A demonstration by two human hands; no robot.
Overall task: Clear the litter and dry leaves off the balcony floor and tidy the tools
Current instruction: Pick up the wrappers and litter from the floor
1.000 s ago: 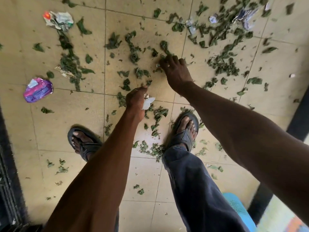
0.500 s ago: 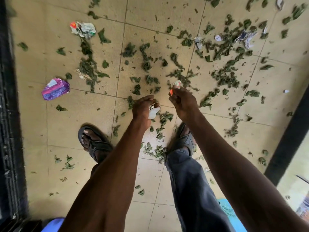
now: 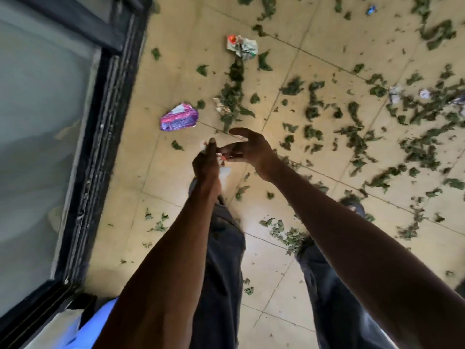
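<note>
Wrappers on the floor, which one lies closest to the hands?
The pink and purple wrapper, just up-left of the left hand. The crumpled white wrapper with the orange spot lies farther off.

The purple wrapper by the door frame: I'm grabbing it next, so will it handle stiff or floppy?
The purple wrapper looks crumpled and thin, so it is probably floppy and very light. Its glossy film may be slippery, and a push would likely slide it across the tiles.

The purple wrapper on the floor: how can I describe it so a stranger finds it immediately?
Start at the black door frame on the left and look right across the tan floor tiles. The purple wrapper lies just beyond the hands. Alone among green leaves, it is shiny purple and pink with a white torn end.
</note>
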